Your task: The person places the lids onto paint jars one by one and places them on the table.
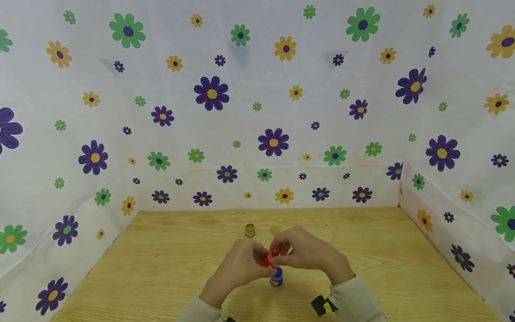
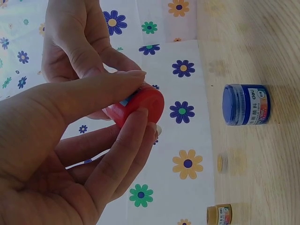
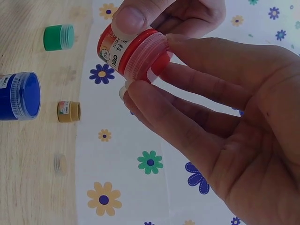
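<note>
My left hand (image 1: 241, 264) grips the body of a small red paint jar (image 3: 123, 49), its thumb lying over the label. Around the jar's clear ribbed lid (image 3: 145, 58) curl the fingertips of my right hand (image 1: 306, 250). The jar is tilted and held above the table. Just below it, a blue paint jar (image 1: 276, 278) stands upright with its lid on. Farther back is an uncapped yellow paint jar (image 1: 250, 230). Its lid (image 1: 275, 230) appears to be the round one lying to the right of it.
A green paint jar (image 3: 58, 37) with its lid on shows in the right wrist view. Everything stands on a wooden table (image 1: 181, 268). Flower-printed white cloth (image 1: 249, 89) encloses the back and both sides.
</note>
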The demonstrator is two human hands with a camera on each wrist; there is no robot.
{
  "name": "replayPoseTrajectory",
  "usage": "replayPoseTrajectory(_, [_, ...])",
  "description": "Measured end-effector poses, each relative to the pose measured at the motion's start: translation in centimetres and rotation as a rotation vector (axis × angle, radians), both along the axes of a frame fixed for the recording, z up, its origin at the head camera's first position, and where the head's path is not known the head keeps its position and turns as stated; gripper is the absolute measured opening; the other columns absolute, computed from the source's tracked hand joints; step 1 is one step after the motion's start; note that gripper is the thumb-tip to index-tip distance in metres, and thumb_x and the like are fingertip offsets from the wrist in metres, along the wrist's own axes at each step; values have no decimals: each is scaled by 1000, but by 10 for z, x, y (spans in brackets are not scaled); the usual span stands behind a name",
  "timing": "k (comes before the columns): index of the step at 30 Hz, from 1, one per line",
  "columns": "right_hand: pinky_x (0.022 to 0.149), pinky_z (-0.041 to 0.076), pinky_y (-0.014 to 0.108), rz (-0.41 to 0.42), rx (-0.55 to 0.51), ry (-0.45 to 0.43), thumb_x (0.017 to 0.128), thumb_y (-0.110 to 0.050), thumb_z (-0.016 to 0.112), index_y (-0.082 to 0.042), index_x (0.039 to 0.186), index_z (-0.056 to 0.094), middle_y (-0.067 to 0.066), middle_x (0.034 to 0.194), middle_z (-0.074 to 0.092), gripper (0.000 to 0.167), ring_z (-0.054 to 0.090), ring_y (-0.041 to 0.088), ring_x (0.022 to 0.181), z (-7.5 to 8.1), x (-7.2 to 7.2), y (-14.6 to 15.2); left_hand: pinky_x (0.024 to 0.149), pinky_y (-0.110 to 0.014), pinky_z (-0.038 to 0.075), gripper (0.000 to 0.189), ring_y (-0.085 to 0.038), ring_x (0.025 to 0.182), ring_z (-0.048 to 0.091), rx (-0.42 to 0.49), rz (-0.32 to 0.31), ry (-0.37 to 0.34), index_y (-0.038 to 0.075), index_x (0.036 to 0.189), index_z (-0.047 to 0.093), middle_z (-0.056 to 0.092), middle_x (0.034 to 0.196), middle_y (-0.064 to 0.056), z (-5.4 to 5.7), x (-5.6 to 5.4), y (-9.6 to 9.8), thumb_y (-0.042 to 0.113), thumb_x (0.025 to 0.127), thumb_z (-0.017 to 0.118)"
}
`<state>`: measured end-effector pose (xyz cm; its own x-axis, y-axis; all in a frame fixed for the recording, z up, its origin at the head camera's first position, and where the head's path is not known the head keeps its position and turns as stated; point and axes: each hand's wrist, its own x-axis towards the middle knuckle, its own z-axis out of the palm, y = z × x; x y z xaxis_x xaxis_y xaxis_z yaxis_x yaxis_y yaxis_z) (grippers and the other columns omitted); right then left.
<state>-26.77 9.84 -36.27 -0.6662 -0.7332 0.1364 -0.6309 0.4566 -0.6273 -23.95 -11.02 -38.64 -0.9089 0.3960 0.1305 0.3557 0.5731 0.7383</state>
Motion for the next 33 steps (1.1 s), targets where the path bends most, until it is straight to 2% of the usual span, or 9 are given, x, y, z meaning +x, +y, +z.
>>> replayPoseTrajectory(10, [78, 58, 19, -17, 20, -11, 95, -22, 76, -8, 111, 75, 5, 106, 76, 21, 71, 11, 90, 3, 1, 0, 64, -23, 55, 18, -8, 72, 66, -9, -2, 9, 7, 92, 81, 77, 83, 0, -1, 0, -1, 16, 78, 90])
replayPoseTrajectory(18, [81, 62, 26, -5, -32, -49, 90, -7, 79, -6, 109, 72, 10, 111, 74, 20, 74, 26, 101, 3, 2, 1, 64, -22, 55, 18, -9, 73, 66, -4, -6, 23, 7, 92, 81, 77, 83, -1, 0, 2, 0, 15, 78, 90])
replayPoseTrajectory(27, [85, 63, 32, 21, -47, -64, 88, 1, 78, -12, 104, 74, 2, 107, 74, 21, 74, 17, 102, 1, 2, 1, 63, -21, 54, 16, -7, 70, 66, -6, -8, 22, 7, 90, 81, 77, 80, 0, 0, 1, -1, 15, 79, 90])
replayPoseTrajectory(33, [84, 62, 28, 35, -58, -73, 89, -1, 78, -11, 103, 76, 2, 105, 75, 17, 74, 12, 98, 1, 1, 1, 62, -22, 54, 15, -6, 69, 65, -9, -3, 11, 8, 90, 81, 77, 80, 2, -1, 0, 0, 15, 79, 90])
